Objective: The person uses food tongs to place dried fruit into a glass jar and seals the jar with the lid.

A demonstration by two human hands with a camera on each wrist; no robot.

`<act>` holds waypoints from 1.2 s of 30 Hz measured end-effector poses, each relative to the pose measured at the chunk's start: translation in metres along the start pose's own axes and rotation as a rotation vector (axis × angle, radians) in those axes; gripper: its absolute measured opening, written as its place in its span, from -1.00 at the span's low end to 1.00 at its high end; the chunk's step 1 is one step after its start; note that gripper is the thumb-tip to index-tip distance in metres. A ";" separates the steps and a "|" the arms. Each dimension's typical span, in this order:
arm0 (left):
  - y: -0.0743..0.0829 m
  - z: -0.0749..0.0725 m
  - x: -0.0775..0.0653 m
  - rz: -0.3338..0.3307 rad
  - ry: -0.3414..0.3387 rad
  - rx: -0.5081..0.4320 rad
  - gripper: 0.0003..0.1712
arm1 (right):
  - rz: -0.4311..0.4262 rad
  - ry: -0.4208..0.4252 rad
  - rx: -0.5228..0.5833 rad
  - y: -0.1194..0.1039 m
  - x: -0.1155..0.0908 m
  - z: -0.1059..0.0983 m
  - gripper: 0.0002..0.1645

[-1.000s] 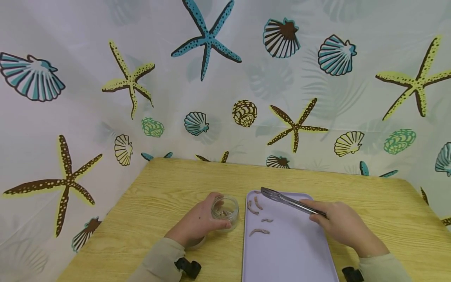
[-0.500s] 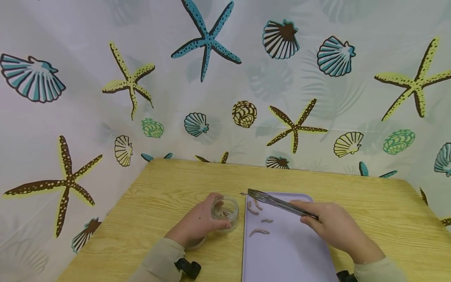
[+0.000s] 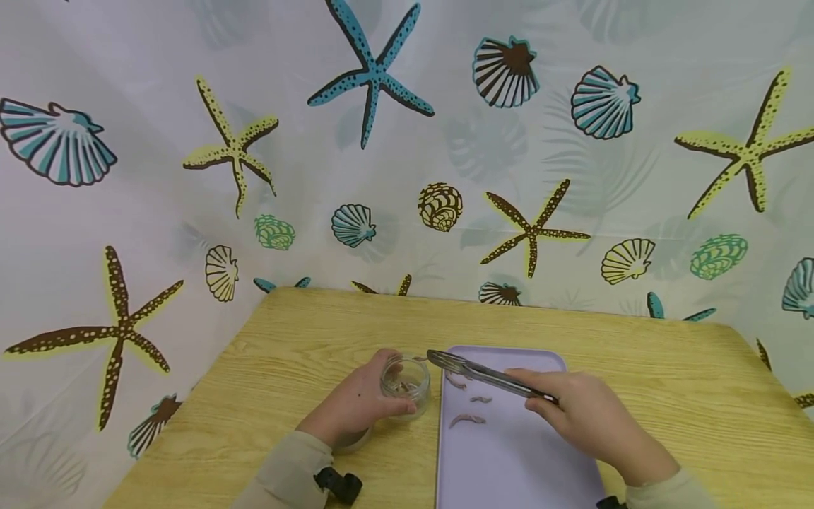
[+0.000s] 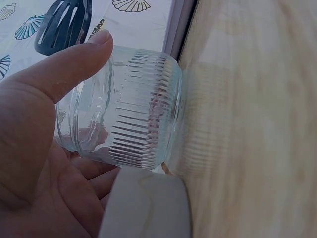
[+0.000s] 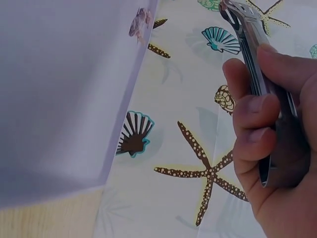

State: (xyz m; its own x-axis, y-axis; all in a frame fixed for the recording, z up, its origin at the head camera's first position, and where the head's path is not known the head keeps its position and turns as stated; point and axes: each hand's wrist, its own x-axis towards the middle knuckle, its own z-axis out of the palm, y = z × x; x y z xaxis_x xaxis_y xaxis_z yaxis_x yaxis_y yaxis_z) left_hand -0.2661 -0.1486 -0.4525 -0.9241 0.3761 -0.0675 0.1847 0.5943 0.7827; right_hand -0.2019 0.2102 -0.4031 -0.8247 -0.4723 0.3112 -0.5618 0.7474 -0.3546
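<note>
My left hand (image 3: 356, 401) holds a clear ribbed glass jar (image 4: 141, 111) upright on the table, fingers and thumb round its side. A few small pinkish-brown shrivelled pieces (image 3: 403, 387) lie in the jar. Gripped in my right hand (image 3: 588, 417) are metal tongs (image 3: 499, 380) with slotted ends. Their tips hang above the gap between jar and tray, by the jar's rim. A small brownish piece (image 3: 420, 358) shows at the tips. Several similar curled pieces (image 3: 467, 420) lie at the left side of the lilac tray (image 3: 521, 452).
A pale rounded object (image 4: 146, 206) stands close beside the jar, mostly hidden by my left hand in the head view. The wooden table (image 3: 318, 322) ends at a white shell-and-starfish cloth (image 3: 394, 247) behind.
My right hand has moved the tongs left, from above the tray's far left corner to the jar's rim, with a small piece at the tips. The left hand and jar have stayed put.
</note>
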 end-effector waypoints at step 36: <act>0.000 0.000 0.001 0.003 0.003 0.012 0.15 | 0.078 -0.043 -0.004 0.009 0.000 0.004 -0.38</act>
State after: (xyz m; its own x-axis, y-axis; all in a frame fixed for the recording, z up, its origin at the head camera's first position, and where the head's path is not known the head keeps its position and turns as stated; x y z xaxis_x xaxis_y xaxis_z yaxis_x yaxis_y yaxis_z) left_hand -0.2664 -0.1480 -0.4526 -0.9246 0.3758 -0.0632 0.1914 0.6014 0.7757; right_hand -0.2075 0.2147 -0.4102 -0.8681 -0.4318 0.2450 -0.4954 0.7846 -0.3727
